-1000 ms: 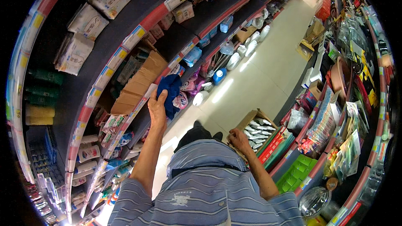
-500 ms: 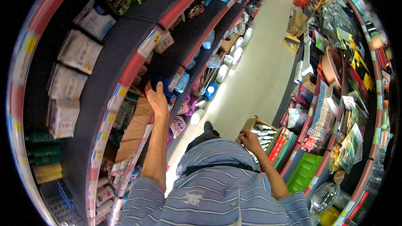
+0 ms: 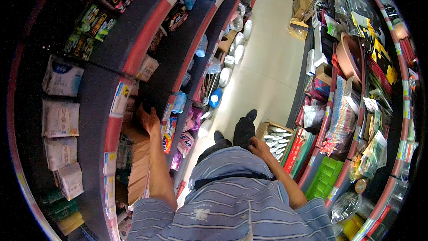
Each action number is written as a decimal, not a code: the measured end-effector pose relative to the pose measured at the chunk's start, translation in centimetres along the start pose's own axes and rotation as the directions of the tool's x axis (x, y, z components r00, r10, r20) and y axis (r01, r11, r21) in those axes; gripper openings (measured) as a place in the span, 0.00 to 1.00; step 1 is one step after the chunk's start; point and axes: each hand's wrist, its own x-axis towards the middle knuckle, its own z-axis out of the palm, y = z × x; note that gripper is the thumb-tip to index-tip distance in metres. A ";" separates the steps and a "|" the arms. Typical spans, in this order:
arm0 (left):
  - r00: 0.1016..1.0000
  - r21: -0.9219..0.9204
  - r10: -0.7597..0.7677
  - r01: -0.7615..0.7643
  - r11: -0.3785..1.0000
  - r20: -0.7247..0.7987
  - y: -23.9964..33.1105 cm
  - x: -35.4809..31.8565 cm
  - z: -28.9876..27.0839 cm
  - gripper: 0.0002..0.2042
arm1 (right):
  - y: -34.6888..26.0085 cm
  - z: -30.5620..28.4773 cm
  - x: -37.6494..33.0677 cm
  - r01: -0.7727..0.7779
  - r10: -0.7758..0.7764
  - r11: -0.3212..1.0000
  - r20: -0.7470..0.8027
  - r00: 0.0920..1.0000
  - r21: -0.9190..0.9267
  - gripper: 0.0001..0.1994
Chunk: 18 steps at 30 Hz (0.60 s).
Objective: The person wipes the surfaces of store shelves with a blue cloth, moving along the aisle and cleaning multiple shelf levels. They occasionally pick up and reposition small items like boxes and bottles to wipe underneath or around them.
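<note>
My left hand (image 3: 148,119) reaches into a shadowed middle shelf on the left, thumb and fingers apart. Nothing shows between them, though the fingertips are dim. Just below it a brown cardboard box (image 3: 139,169) stands along the shelf, under my forearm. A blue, red and yellow packet (image 3: 169,133) lies to the right of that wrist, behind the shelf edge. At my right thigh hangs my right hand (image 3: 260,147), its fingers loosely curled with nothing visible in them. Nearest to it is an open carton (image 3: 264,129) of white-capped items on the floor.
White bottles (image 3: 225,76) and a blue bottle (image 3: 216,98) line the left lowest shelf. Wrapped packs (image 3: 60,119) sit higher up. The pale aisle floor (image 3: 263,67) runs ahead. To the right are a pink basin (image 3: 348,58), green baskets (image 3: 324,181) and a broom (image 3: 299,23).
My left hand has moved left and deeper into the shelf. My right hand has dropped closer to my thigh. The view has shifted, and both feet now show.
</note>
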 end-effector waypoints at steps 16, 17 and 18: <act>0.989 0.139 0.127 -0.136 0.981 0.075 7.1 0.7 -0.5 0.25 | 2.6 -18.9 11.6 -0.004 0.003 1.000 -0.065 0.998 -0.015 0.16; 0.991 0.135 0.103 -0.115 0.984 0.088 8.0 1.0 -0.4 0.24 | 3.2 -19.8 12.2 -0.009 0.007 1.000 -0.073 0.997 -0.017 0.16; 0.992 0.139 0.073 -0.087 0.986 0.106 8.9 1.0 -0.5 0.24 | 3.9 -20.4 12.7 -0.016 0.015 1.000 -0.070 0.997 -0.020 0.16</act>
